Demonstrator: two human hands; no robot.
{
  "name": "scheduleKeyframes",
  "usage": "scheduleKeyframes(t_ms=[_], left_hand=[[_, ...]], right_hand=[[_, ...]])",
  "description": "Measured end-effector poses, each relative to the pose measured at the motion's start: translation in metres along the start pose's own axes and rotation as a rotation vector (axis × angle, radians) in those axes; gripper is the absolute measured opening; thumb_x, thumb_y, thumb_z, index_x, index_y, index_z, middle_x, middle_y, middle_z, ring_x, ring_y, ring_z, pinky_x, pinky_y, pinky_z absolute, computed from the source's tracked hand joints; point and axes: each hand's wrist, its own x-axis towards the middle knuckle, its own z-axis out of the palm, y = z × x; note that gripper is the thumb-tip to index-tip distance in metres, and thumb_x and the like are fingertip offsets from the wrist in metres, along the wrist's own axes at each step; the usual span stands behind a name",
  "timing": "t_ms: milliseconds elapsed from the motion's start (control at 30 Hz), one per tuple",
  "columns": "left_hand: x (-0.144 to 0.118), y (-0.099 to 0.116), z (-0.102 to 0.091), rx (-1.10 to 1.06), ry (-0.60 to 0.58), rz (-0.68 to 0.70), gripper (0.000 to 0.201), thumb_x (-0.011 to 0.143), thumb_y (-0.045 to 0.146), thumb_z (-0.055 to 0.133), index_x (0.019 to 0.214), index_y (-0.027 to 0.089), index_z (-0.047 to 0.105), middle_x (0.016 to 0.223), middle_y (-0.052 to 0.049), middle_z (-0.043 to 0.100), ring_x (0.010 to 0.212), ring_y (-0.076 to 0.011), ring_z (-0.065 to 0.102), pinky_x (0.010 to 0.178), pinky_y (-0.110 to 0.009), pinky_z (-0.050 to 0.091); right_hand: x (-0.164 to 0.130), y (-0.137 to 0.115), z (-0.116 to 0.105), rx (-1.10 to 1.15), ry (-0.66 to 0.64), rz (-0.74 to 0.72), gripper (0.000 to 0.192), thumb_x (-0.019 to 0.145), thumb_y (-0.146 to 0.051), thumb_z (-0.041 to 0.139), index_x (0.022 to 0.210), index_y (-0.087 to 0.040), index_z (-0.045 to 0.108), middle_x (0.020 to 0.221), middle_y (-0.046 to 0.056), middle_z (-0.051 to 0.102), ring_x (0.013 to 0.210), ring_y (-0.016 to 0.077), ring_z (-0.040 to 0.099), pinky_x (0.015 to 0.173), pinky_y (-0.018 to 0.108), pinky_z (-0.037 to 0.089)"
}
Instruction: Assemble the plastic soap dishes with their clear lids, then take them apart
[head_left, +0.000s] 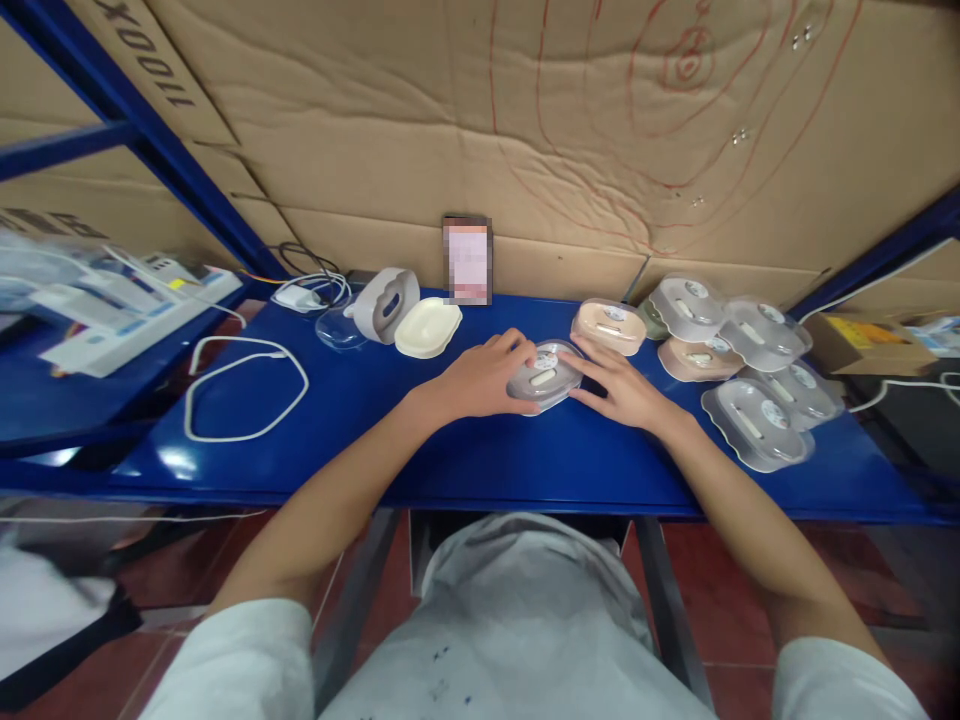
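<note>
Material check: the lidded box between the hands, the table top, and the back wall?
Lidded box: looks like plastic, a clear glossy lid over a grey base; both the left hand and the right hand touch it. Table top: probably painted metal, glossy blue with glare. Back wall: creased brown corrugated cardboard.

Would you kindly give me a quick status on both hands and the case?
Left hand and right hand both gripping the clear-lidded case on the blue table. Stack of similar cases close at right, not touching.
</note>
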Motion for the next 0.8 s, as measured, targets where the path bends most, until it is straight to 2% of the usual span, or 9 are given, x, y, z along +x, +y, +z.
scheduleKeyframes(t_ms=[100, 233, 367, 433, 600, 800], left_hand=[[0.0, 0.005, 0.003, 0.127, -0.003, 0.016, 0.068, 0.082, 0.055, 0.086, 0.132, 0.022, 0.055, 0.137, -0.012, 0.055, 0.116, -0.0318, 0.064, 0.091, -0.04, 0.055], [-0.002, 0.016, 0.008, 0.305, 0.03, 0.076, 0.06, 0.091, 0.049, 0.077, 0.139, 0.021, 0.056, 0.136, -0.015, 0.057, 0.116, -0.0348, 0.063, 0.094, -0.044, 0.052], [-0.007, 0.027, 0.01, 0.408, 0.037, 0.09, 0.053, 0.097, 0.04, 0.072, 0.143, 0.021, 0.056, 0.138, -0.018, 0.057, 0.113, -0.036, 0.067, 0.089, -0.043, 0.053], [-0.009, 0.032, 0.01, 0.417, 0.021, 0.074, 0.05, 0.099, 0.036, 0.071, 0.144, 0.021, 0.056, 0.14, -0.019, 0.056, 0.11, -0.0347, 0.07, 0.087, -0.041, 0.055], [-0.008, 0.034, 0.014, 0.299, 0.038, 0.036, 0.05, 0.097, 0.034, 0.078, 0.141, 0.021, 0.059, 0.141, -0.019, 0.058, 0.109, -0.0356, 0.072, 0.087, -0.041, 0.057], [-0.001, 0.015, 0.019, 0.227, 0.088, 0.021, 0.055, 0.096, 0.053, 0.077, 0.138, 0.021, 0.061, 0.137, -0.016, 0.057, 0.111, -0.0339, 0.072, 0.086, -0.038, 0.059]], right_hand=[[0.0, -0.001, 0.005, 0.022, -0.019, 0.002, 0.066, 0.11, -0.043, 0.057, 0.171, -0.031, 0.036, 0.175, 0.013, 0.037, 0.158, 0.0321, 0.044, 0.126, 0.056, 0.044], [0.001, -0.002, 0.002, -0.09, -0.021, 0.004, 0.062, 0.108, -0.045, 0.059, 0.166, -0.028, 0.046, 0.169, 0.015, 0.048, 0.151, 0.0353, 0.053, 0.12, 0.058, 0.05], [0.003, -0.007, -0.003, -0.229, -0.014, -0.007, 0.057, 0.109, -0.047, 0.058, 0.16, -0.023, 0.055, 0.156, 0.017, 0.062, 0.141, 0.0372, 0.062, 0.116, 0.06, 0.052], [0.004, -0.011, -0.002, -0.212, -0.005, -0.035, 0.057, 0.11, -0.045, 0.057, 0.162, -0.024, 0.051, 0.16, 0.016, 0.058, 0.147, 0.0362, 0.057, 0.119, 0.059, 0.049], [0.005, -0.014, 0.008, -0.089, -0.02, -0.076, 0.062, 0.112, -0.038, 0.052, 0.171, -0.03, 0.035, 0.174, 0.01, 0.04, 0.165, 0.0333, 0.029, 0.129, 0.061, 0.04], [0.006, -0.013, 0.017, -0.088, -0.02, -0.025, 0.064, 0.113, -0.039, 0.048, 0.173, -0.031, 0.03, 0.177, 0.011, 0.033, 0.166, 0.0329, 0.026, 0.131, 0.064, 0.036]])
